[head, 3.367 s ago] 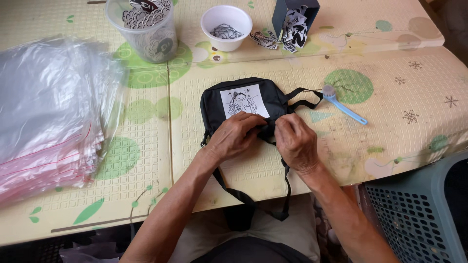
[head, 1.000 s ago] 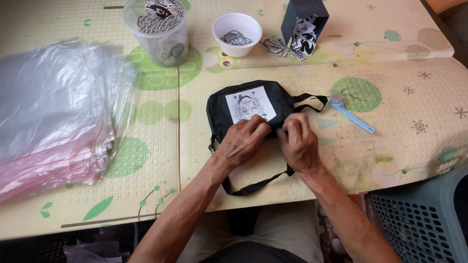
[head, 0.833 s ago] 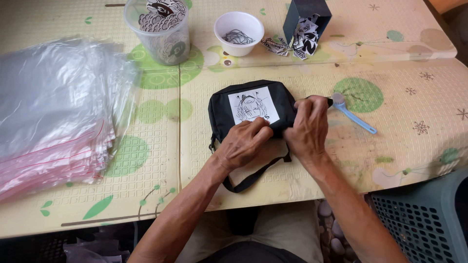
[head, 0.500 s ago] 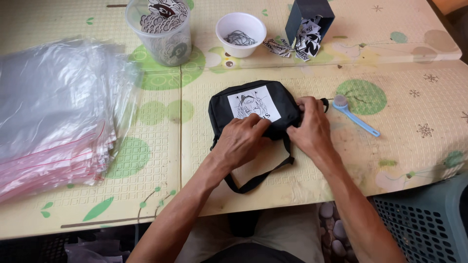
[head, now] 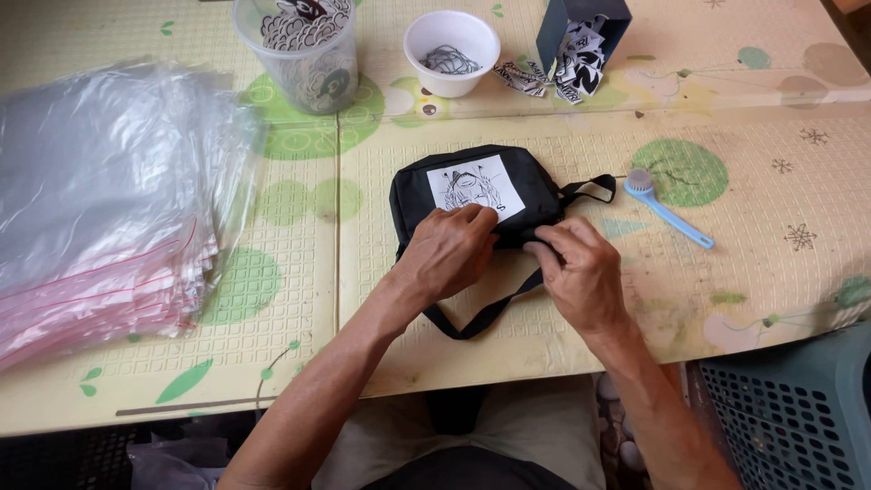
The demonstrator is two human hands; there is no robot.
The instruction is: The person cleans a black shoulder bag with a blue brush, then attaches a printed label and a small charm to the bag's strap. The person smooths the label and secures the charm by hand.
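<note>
Black fabric pouch (head: pixel 472 195), white printed patch, looped strap: left hand (head: pixel 449 249) and right hand (head: pixel 581 272) pinch its near edge; blue plastic brush (head: pixel 667 209) just right.

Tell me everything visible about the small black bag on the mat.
The black bag is a small fabric pouch lying flat on the patterned mat, with a white square patch bearing a black drawing on its upper face. A black strap loops out at its right end and another trails under its near edge. The left hand presses on its front edge; the right hand pinches the near right corner.
</note>
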